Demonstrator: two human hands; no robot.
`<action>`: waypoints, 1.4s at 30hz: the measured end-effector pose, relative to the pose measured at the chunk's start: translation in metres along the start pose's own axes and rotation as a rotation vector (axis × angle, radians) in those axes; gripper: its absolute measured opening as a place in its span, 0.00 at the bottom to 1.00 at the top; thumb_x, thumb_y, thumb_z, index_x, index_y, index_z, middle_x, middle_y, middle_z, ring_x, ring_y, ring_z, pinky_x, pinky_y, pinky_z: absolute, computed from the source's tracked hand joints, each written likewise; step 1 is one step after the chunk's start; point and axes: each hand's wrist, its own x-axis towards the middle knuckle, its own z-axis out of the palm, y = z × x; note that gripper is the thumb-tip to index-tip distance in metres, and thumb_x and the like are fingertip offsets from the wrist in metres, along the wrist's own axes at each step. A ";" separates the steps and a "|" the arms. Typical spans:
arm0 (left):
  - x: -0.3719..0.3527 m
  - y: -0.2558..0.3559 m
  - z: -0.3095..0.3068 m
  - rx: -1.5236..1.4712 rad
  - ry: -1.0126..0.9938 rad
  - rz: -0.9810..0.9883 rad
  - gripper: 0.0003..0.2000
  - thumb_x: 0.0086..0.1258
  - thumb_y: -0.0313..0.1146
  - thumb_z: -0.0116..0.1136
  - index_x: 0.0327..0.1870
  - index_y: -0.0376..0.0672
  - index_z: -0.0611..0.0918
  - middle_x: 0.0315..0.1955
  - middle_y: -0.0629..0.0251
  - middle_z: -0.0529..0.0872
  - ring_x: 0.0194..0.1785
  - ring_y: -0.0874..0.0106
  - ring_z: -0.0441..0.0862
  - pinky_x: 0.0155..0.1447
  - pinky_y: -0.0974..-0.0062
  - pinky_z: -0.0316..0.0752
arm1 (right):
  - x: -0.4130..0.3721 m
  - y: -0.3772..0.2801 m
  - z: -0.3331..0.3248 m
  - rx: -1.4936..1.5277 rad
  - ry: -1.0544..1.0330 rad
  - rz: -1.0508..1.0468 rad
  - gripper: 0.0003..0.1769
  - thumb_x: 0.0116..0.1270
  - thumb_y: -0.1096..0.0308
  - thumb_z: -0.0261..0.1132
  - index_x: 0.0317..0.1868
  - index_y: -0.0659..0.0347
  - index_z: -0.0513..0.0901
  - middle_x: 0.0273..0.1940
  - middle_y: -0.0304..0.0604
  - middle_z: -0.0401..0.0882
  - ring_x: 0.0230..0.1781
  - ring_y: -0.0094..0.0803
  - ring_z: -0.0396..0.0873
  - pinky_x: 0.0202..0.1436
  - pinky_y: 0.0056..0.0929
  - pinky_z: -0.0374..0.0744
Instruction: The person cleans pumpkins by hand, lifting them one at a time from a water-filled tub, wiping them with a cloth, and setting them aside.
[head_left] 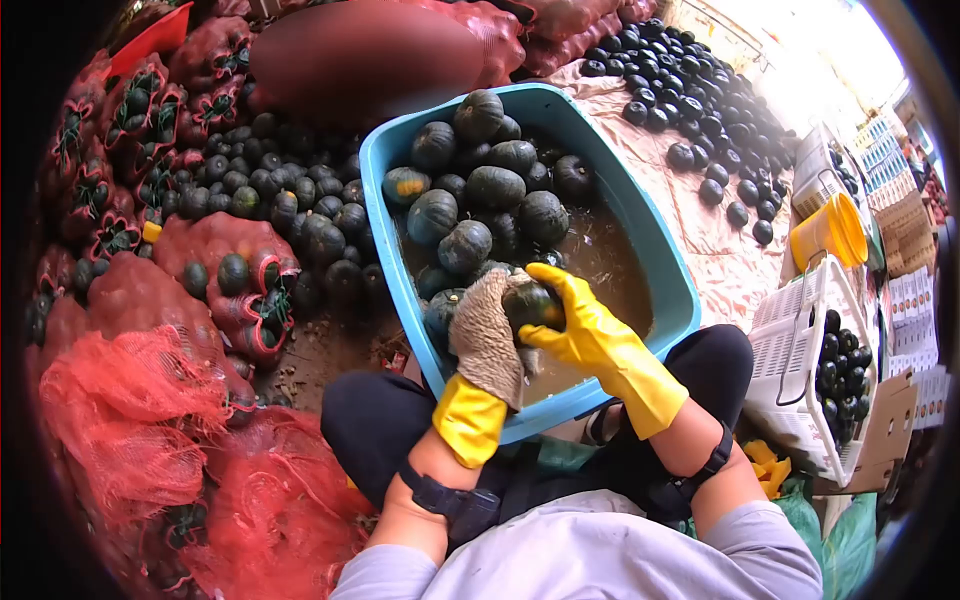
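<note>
Both my hands wear yellow rubber gloves and meet over the near end of a blue tub (pixel 640 215). A tan, rough-textured cloth (pixel 488 335) covers the fingers of my left hand (pixel 470 415) and is pressed against a dark green pumpkin (pixel 533 307). The fingers of my right hand (pixel 583 325) curve around this pumpkin from the right side. Several more dark green pumpkins (pixel 495 187) are heaped in the tub, partly in murky brown water (pixel 610 255). One pumpkin (pixel 406 185) at the left has an orange patch.
Loose pumpkins (pixel 290 190) and red mesh sacks (pixel 215 250) crowd the left. More pumpkins (pixel 700 110) lie on a pale sheet (pixel 640 150) at the back right. A yellow bucket (pixel 830 235) and a white crate (pixel 800 370) holding dark produce stand right.
</note>
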 end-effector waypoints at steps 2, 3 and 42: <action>0.000 0.044 -0.017 0.443 -0.130 0.080 0.09 0.70 0.32 0.68 0.49 0.44 0.87 0.42 0.57 0.91 0.47 0.59 0.91 0.56 0.65 0.85 | -0.003 -0.030 -0.018 0.104 -0.265 0.278 0.45 0.69 0.55 0.81 0.80 0.58 0.71 0.74 0.50 0.78 0.73 0.41 0.79 0.76 0.37 0.78; 0.003 0.052 -0.026 0.576 -0.187 0.016 0.11 0.69 0.29 0.70 0.51 0.44 0.87 0.44 0.62 0.92 0.48 0.64 0.92 0.57 0.69 0.86 | -0.006 -0.019 -0.013 0.350 -0.227 0.242 0.42 0.72 0.51 0.78 0.80 0.53 0.72 0.72 0.45 0.80 0.71 0.38 0.81 0.74 0.37 0.79; 0.004 -0.017 0.012 0.726 -0.160 0.202 0.23 0.81 0.30 0.54 0.75 0.40 0.77 0.67 0.54 0.87 0.69 0.59 0.86 0.74 0.62 0.79 | -0.015 0.031 0.052 -0.264 0.483 -0.189 0.47 0.71 0.57 0.77 0.84 0.63 0.66 0.82 0.65 0.64 0.81 0.63 0.67 0.85 0.50 0.65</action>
